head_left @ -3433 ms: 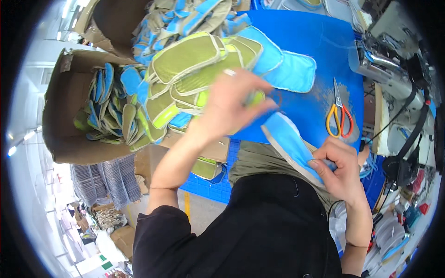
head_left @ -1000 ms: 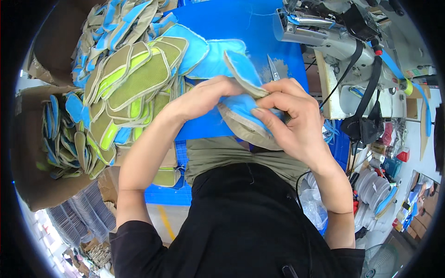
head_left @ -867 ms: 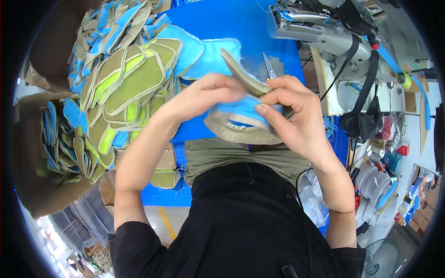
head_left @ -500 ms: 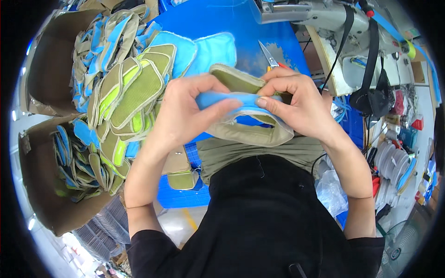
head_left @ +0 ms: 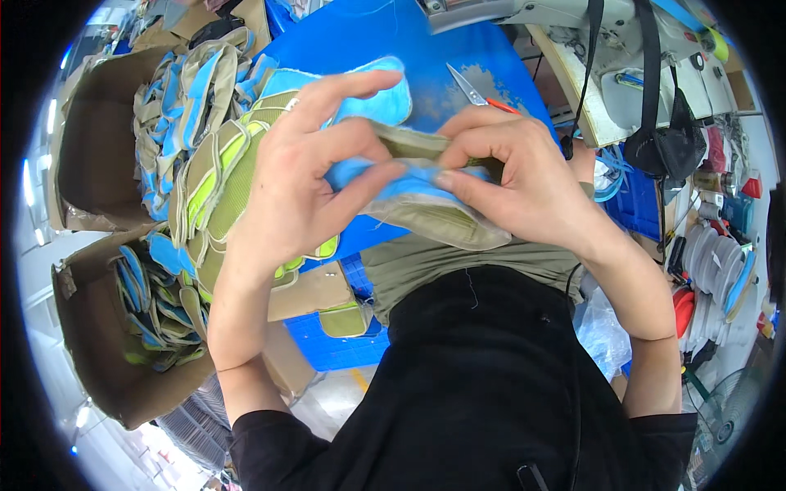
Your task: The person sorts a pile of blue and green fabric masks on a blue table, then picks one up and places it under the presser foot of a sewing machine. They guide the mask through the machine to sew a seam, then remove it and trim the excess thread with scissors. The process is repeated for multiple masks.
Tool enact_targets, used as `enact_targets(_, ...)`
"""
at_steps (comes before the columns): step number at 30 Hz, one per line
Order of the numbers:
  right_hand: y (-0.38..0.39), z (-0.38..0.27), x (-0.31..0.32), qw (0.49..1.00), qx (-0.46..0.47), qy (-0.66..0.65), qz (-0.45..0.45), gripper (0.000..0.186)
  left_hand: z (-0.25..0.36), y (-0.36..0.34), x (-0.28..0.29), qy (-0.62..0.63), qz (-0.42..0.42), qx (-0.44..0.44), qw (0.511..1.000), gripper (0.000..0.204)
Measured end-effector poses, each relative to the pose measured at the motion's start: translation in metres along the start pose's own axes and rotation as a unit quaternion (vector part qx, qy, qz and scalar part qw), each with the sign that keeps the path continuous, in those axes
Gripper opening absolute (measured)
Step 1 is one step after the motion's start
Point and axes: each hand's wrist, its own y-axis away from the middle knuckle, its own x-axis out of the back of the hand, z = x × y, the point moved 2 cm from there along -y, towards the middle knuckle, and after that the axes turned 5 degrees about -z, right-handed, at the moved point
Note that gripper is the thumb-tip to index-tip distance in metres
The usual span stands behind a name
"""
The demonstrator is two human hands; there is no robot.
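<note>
A khaki fabric piece with blue lining (head_left: 438, 219) is held up in front of my body, partly folded into an open loop. My left hand (head_left: 286, 176) pinches its left part between thumb and fingers, with the index finger raised off the cloth. My right hand (head_left: 532, 176) grips the other side, its thumb pressed on the blue lining close to the left fingertips. The pinched part is smeared by motion. Beyond my hands, scissors with orange-red handles (head_left: 468, 86) lie on the blue table (head_left: 360, 37). Light-blue padded pieces (head_left: 381, 102) rest beside my left fingers.
At left, olive mesh pads with bright green parts (head_left: 225, 188) are heaped near a pile of khaki-and-blue strips (head_left: 192, 90). Two cardboard boxes (head_left: 102, 139) stand along that side, the nearer holding several pads. A sewing machine (head_left: 491, 10) with hanging black straps is at far right.
My left index finger has lifted away from the fabric, and the left hand has shifted slightly left. The loop's opening looks narrower. The view has moved a little.
</note>
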Motion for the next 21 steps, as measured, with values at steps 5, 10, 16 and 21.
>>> enact_targets(5,0.002,-0.004,0.002,1.0,0.001,-0.017,0.013,0.013,-0.007,-0.003,0.002,0.083,-0.074,0.068,0.991,0.013)
enact_targets(10,0.007,0.001,0.007,0.998,0.002,-0.02,0.053,0.013,-0.006,0.004,-0.001,0.097,-0.041,0.099,0.99,0.015)
enact_targets(16,0.012,0.005,0.011,0.998,0.001,0.004,0.063,0.014,-0.008,0.016,-0.012,0.104,-0.018,0.142,0.984,0.016)
enact_targets(21,0.016,0.007,0.008,0.999,-0.029,-0.014,0.04,0.013,0.0,0.022,-0.023,0.157,-0.021,0.172,0.972,0.019)
